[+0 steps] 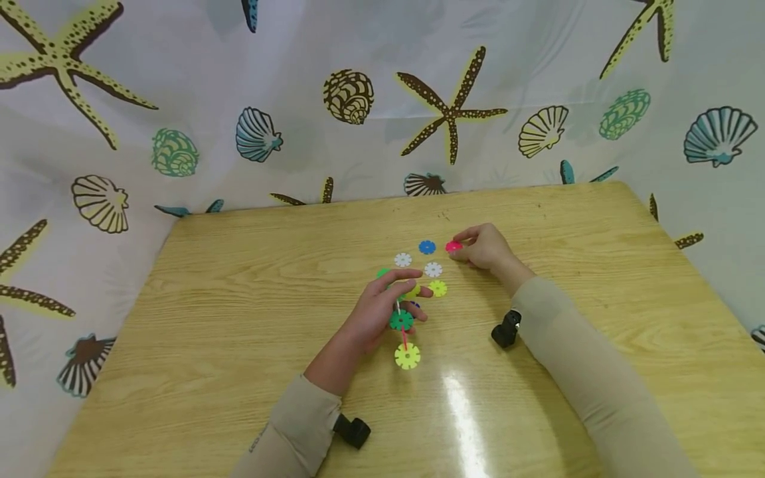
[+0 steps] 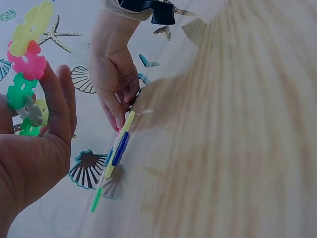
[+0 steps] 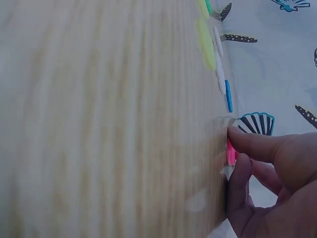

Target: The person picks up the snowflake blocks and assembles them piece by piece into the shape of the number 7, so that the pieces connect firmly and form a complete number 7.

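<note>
My left hand [image 1: 375, 307] holds up a chain of notched plastic discs slotted into one another. Lowest in the head view hangs a yellow disc [image 1: 408, 356], with a green disc [image 1: 401, 320] above it. The left wrist view also shows a pink disc [image 2: 27, 60] and a white disc [image 2: 31, 111] in that chain, the fingers curled beside it. Farther right, my right hand [image 1: 489, 248] pinches a loose pink disc [image 1: 453, 246] by its edges, thumb and fingertips right at the tabletop. The right wrist view shows this pink disc [image 3: 231, 152] between thumb and finger.
Loose discs lie on the wooden table [image 1: 251, 292] between the hands: blue [image 1: 427, 247], white [image 1: 403, 259], another white [image 1: 433, 269], yellow [image 1: 438, 289], green [image 1: 383, 273] and dark blue [image 1: 415, 305], partly covered by the left hand. A shell-patterned cloth [image 1: 370, 153] stands behind the table.
</note>
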`<action>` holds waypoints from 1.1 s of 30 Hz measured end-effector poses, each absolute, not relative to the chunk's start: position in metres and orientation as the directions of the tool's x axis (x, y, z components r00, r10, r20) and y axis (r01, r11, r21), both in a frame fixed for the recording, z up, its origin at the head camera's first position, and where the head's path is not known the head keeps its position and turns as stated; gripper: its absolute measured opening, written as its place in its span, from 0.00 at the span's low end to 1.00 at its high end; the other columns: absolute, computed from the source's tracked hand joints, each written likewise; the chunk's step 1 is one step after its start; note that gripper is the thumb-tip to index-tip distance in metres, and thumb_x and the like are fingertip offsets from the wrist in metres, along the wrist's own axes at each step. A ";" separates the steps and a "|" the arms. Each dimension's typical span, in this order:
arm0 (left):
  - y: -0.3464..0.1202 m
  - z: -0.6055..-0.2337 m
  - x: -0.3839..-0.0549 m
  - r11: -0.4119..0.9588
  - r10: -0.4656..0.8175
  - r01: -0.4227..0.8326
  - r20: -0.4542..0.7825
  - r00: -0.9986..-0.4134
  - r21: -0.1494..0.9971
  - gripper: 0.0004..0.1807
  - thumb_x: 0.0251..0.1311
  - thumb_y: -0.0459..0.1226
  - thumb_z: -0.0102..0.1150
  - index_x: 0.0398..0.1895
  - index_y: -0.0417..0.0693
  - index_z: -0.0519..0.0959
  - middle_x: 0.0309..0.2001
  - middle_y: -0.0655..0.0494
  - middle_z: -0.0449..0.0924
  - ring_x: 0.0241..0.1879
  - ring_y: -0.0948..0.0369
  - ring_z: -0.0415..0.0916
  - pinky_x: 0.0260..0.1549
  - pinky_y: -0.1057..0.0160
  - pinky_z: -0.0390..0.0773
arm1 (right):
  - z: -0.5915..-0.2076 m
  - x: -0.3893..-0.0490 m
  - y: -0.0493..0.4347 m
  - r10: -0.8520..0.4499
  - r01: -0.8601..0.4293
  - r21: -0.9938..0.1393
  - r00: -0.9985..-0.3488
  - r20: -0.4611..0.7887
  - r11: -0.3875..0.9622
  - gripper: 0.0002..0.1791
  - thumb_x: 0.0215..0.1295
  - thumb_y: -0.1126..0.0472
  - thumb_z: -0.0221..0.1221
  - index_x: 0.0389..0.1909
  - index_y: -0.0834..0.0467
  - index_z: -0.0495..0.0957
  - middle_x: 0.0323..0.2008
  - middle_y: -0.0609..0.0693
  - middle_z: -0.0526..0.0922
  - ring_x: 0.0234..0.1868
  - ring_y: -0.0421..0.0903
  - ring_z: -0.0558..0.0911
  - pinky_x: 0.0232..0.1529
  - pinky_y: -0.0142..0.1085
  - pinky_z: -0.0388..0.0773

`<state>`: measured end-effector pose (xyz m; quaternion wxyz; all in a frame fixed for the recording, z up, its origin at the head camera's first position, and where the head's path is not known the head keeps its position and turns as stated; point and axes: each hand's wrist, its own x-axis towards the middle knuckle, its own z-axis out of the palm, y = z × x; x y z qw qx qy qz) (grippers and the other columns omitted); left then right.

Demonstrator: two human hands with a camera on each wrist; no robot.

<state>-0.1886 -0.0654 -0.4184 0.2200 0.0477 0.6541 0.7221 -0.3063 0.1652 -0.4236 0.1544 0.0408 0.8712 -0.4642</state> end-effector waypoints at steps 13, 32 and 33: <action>-0.065 -0.421 -0.188 -0.052 0.390 -0.252 -0.213 -0.896 0.966 0.23 0.77 0.44 0.45 0.67 0.42 0.69 0.55 0.43 0.81 0.31 0.60 0.84 0.28 0.61 0.82 | -0.420 -0.303 0.163 -0.040 0.203 -0.762 -0.957 -0.288 0.615 0.22 0.61 0.61 0.70 0.56 0.61 0.79 0.49 0.58 0.76 0.31 0.42 0.76 0.31 0.28 0.77; -0.064 -0.421 -0.188 -0.056 0.357 -0.230 -0.196 -0.913 0.972 0.22 0.77 0.42 0.44 0.65 0.38 0.69 0.53 0.40 0.82 0.30 0.61 0.85 0.37 0.62 0.85 | -0.420 -0.294 0.165 -0.040 0.086 -0.767 -0.989 -0.144 0.636 0.17 0.64 0.62 0.66 0.53 0.61 0.83 0.53 0.58 0.84 0.56 0.54 0.80 0.62 0.48 0.75; -0.064 -0.421 -0.188 -0.058 0.358 -0.229 -0.194 -0.913 0.972 0.22 0.77 0.42 0.45 0.65 0.37 0.69 0.54 0.39 0.82 0.31 0.61 0.86 0.39 0.62 0.85 | -0.420 -0.294 0.166 -0.040 0.085 -0.779 -0.989 -0.140 0.622 0.17 0.64 0.62 0.66 0.53 0.60 0.83 0.53 0.58 0.84 0.56 0.54 0.80 0.63 0.48 0.75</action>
